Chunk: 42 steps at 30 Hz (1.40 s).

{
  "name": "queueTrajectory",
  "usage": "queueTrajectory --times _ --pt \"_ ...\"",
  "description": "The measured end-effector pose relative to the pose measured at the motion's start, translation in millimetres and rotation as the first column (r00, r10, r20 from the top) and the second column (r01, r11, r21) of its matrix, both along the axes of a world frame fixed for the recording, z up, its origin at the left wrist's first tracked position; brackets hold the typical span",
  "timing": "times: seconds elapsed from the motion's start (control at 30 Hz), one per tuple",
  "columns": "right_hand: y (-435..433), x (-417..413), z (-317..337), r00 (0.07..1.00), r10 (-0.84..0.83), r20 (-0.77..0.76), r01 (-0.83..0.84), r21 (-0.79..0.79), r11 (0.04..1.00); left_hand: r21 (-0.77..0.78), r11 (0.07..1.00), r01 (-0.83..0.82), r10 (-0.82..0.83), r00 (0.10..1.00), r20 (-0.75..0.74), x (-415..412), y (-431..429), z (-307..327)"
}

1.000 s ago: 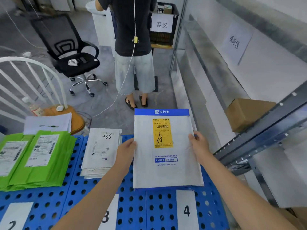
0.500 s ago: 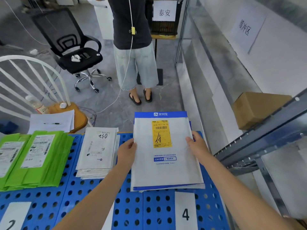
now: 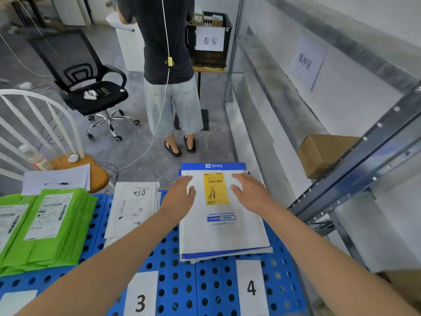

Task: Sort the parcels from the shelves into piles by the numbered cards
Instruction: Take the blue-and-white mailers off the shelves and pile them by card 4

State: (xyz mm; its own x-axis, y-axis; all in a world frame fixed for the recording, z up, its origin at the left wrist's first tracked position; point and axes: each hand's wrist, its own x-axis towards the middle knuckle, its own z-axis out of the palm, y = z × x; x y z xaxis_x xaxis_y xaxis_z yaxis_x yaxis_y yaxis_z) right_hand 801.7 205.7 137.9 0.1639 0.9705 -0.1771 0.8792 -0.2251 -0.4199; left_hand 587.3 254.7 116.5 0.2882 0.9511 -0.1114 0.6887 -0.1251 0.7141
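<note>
The top parcel point(image 3: 224, 229) above card 4 point(image 3: 250, 287) is being touched by the left hand point(image 3: 180, 197) and the right hand point(image 3: 249, 195), both laid flat with fingers straight.

I log blue perforated table point(image 3: 169, 267) bearing green parcel stack point(image 3: 50, 224), white parcel stack point(image 3: 132, 208), blue-edged envelope stack point(image 3: 223, 233), card 3 point(image 3: 140, 297), card 4 point(image 3: 250, 286).
</note>
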Motion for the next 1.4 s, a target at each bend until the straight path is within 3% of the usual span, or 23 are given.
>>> queueTrajectory --times 0.2,0.43,0.63,0.87,1.07,1.4 --pt "-36.0 -16.0 23.0 0.993 -0.091 0.080 0.084 0.084 0.993 0.155 0.963 0.218 -0.207 0.974 -0.088 -12.3 -10.8 25.5" --pt "-109.7 -24.4 35.0 0.966 -0.257 -0.008 0.256 0.114 0.960 0.199 0.866 0.460 -0.396 0.871 -0.291 -13.9 -21.4 35.3" --pt "-173.5 -25.9 54.8 0.925 -0.347 0.154 0.319 0.183 0.930 0.293 0.755 0.587 -0.521 0.808 -0.275 16.1 -66.3 69.3" --pt "-255.5 -18.8 102.0 0.853 -0.475 0.216 0.425 0.238 0.873 0.453 0.608 0.652 -0.639 0.741 -0.209 66.7 -122.9 128.1" --pt "-356.5 -28.8 135.5 0.762 -0.626 0.167 0.556 0.327 0.764 0.565 0.446 0.694 -0.736 0.644 -0.209 77.1 -224.7 161.3" --pt "-556.5 -115.0 98.8 0.633 -0.759 0.151 0.723 0.234 0.650 0.451 0.250 0.857 -0.851 0.416 -0.319 41.0 -406.0 116.5"
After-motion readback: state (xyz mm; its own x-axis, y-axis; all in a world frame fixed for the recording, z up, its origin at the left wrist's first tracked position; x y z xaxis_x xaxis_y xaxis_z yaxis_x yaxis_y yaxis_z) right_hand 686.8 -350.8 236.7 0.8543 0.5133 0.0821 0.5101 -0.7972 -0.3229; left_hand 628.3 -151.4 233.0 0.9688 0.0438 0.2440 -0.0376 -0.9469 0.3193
